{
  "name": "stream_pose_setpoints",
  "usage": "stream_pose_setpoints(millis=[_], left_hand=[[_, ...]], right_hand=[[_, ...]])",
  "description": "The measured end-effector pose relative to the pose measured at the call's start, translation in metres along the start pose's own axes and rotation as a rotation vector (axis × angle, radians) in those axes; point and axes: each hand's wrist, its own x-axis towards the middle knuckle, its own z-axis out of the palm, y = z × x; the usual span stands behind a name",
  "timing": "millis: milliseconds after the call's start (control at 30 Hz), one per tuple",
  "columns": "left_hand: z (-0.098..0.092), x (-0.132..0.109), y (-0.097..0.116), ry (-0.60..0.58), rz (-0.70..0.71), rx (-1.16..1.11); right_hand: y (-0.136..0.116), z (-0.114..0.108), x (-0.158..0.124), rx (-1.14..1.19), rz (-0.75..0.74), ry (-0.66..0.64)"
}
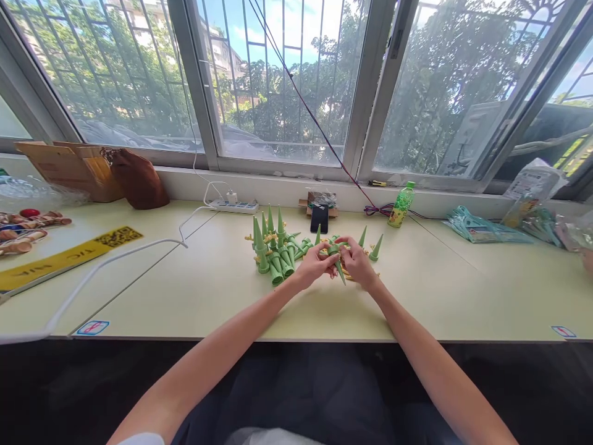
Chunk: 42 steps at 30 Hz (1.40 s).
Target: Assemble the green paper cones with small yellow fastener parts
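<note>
Head view: I read my left hand [315, 264] and right hand [357, 262] as both gripping one green spike [340, 269] between them over the counter [440, 290], its long axis pointing tip-first toward the near edge, neither hand clearly nearer.

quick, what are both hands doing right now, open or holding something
Left hand: closed, holding a green spike by its wide end.
Right hand: closed on the same green spike.
</note>
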Motion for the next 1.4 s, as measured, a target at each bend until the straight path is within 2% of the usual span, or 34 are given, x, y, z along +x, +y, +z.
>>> stream_pose_setpoints(millis=[133, 233, 333, 533, 667, 967, 1233, 1300, 1400], left_hand=[[-0.008, 0.002, 0.006, 0.001, -0.234, -0.262], [-0.010, 0.002, 0.008, 0.001, -0.261, -0.278], [-0.008, 0.001, 0.007, -0.017, -0.188, -0.188], [0.000, 0.000, 0.001, -0.027, 0.096, 0.176], [0.001, 0.000, -0.001, -0.002, 0.192, 0.271], [0.002, -0.003, -0.002, 0.028, 0.260, 0.390], [-0.001, -0.007, 0.004, 0.009, 0.408, 0.659], [0.000, -0.007, 0.004, 0.016, 0.378, 0.610], [0.002, -0.005, 0.002, 0.017, 0.255, 0.402]], right_hand=[[-0.005, 0.001, -0.003, -0.152, -0.076, 0.021], [-0.006, 0.002, -0.004, -0.201, -0.102, 0.027], [-0.005, 0.002, -0.004, -0.201, -0.100, 0.032], [-0.003, 0.001, -0.001, -0.108, -0.023, 0.038], [0.001, 0.003, 0.000, -0.026, 0.012, 0.046], [0.007, 0.004, 0.001, 0.002, 0.003, 0.054], [-0.010, 0.002, -0.001, 0.245, 0.152, -0.037], [-0.011, 0.002, -0.001, 0.245, 0.158, -0.042], [-0.005, 0.003, 0.000, 0.212, 0.132, -0.028]])
